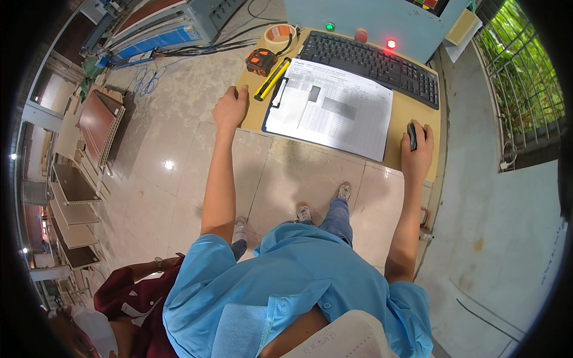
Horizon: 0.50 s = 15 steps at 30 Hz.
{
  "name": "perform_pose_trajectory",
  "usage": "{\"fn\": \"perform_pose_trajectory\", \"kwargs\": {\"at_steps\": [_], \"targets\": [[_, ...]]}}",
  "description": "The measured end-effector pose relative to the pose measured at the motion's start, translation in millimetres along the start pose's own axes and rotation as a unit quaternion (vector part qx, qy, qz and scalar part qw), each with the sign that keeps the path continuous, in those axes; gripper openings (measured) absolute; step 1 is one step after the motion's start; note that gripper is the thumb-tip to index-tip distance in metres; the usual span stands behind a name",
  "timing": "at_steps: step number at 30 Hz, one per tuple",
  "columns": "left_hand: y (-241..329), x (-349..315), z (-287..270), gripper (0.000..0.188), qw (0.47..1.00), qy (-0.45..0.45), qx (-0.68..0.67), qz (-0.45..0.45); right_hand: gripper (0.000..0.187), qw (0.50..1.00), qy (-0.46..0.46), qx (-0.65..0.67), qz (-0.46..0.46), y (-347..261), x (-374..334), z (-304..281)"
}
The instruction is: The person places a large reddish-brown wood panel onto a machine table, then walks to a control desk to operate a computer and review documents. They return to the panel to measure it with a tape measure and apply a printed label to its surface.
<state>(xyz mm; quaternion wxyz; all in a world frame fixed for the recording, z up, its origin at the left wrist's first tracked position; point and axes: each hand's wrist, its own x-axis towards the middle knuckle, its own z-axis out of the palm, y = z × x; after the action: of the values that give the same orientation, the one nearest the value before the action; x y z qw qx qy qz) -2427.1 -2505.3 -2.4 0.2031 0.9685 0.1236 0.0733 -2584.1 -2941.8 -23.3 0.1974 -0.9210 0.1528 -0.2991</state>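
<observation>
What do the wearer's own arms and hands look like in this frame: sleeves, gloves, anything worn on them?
Both arms are bare from above the elbow down; the left hand and right hand wear no gloves. Short sleeves of a light blue shirt end at the upper arms. No watch, ring or band shows on either wrist or hand. The wristwatch low on the left belongs to another person in a dark red top.

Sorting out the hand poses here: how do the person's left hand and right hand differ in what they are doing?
The left hand rests on the desk's left corner edge holding nothing, while the right hand lies over a black mouse near the right edge. The left hand is beside the clipboard; the right is below the keyboard. Both arms are bare and stretched out.
</observation>
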Motion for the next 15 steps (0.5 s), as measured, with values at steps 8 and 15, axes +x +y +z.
{"fn": "perform_pose_trajectory", "kwargs": {"at_steps": [8, 15], "targets": [[0.5, -1.3, -0.1, 0.056, 1.0, 0.011, 0.001, 0.005, 0.043, 1.0, 0.003, 0.007, 0.0, 1.6, -0.5, 1.2], [-1.2, -1.0, 1.0, 0.056, 1.0, 0.012, -0.01, 0.013, 0.043, 1.0, 0.0, 0.009, -0.01, 2.8, -0.2, 1.0]]}}
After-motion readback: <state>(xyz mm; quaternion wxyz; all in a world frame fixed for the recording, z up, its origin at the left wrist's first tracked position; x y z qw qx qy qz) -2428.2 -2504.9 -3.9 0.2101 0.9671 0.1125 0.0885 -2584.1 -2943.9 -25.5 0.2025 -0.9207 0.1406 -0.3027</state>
